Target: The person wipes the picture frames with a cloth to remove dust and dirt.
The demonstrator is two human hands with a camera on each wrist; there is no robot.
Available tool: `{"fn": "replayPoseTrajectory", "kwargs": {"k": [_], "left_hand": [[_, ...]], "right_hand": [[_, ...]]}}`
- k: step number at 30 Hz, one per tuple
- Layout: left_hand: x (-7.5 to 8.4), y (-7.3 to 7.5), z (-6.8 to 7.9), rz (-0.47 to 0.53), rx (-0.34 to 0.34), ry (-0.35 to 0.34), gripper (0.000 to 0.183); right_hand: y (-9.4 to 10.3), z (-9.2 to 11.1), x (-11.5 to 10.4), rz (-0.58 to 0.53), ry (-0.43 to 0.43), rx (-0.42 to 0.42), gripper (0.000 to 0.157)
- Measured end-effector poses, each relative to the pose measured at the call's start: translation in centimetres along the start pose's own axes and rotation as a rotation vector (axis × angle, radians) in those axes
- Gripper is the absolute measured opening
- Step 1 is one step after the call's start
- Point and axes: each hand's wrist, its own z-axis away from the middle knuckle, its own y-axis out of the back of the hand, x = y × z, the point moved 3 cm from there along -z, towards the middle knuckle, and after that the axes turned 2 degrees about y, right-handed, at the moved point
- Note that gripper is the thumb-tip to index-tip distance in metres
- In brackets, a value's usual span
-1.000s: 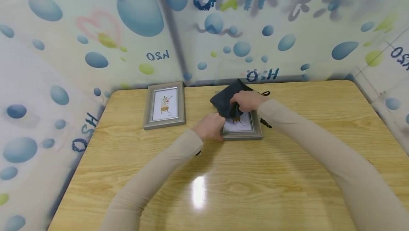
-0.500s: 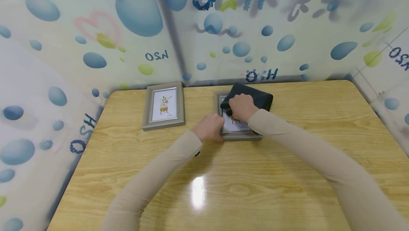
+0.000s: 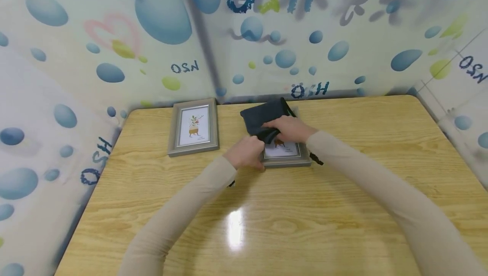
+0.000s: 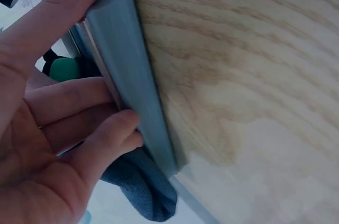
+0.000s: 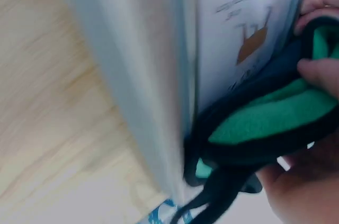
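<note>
A grey picture frame (image 3: 289, 164) with a plant drawing lies near the table's back edge, partly covered by a dark blue cloth (image 3: 261, 117). My left hand (image 3: 245, 153) grips the frame's left side near its front corner; in the left wrist view the thumb and fingers rest along the frame border (image 4: 127, 65). With my right hand (image 3: 292, 129) I pinch the bunched cloth over the picture. The right wrist view shows the cloth's green inner side (image 5: 259, 121), its dark trim and a hanging strap (image 5: 217, 195). The upper part of the picture is hidden.
A second grey picture frame (image 3: 193, 150) with a similar plant drawing lies to the left. Behind the wooden table (image 3: 305, 225) stands a wall (image 3: 213, 55) printed with blue drops and letters. Another wall (image 3: 457, 93) rises at the right.
My right hand has swept the cloth rightward across the framed picture and then back left, and the cloth has folded over differently. The left hand keeps its hold on the frame.
</note>
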Motion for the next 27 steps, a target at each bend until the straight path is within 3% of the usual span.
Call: {"fn": "replayPoseTrajectory", "kwargs": {"k": [4, 8, 13, 16, 19, 23, 27], "left_hand": [[0.1, 0.0, -0.1, -0.028, 0.01, -0.02, 0.039], [0.2, 0.0, -0.1, -0.039, 0.013, -0.019, 0.041], [0.1, -0.1, -0.2, -0.033, 0.027, -0.004, 0.046], [0.1, -0.1, -0.2, -0.026, 0.027, -0.001, 0.047], [0.2, -0.1, -0.2, -0.007, 0.016, 0.005, 0.047], [0.1, -0.1, -0.2, 0.011, 0.0, 0.023, 0.043], [-0.1, -0.1, -0.2, 0.024, -0.018, 0.039, 0.043]], "right_hand": [[0.1, 1.1, 0.1, 0.034, 0.042, -0.033, 0.044], [0.3, 2.3, -0.2, 0.168, -0.049, -0.014, 0.038], [0.0, 3.1, -1.4, 0.394, -0.154, 0.066, 0.006], [-0.4, 3.0, -2.3, 0.443, -0.18, 0.073, 0.009], [-0.5, 2.5, -2.8, 0.376, -0.197, 0.079, 0.01], [-0.4, 1.9, -2.6, 0.204, -0.173, 0.119, 0.008], [-0.4, 1.7, -2.0, -0.002, -0.08, 0.123, 0.027]]}}
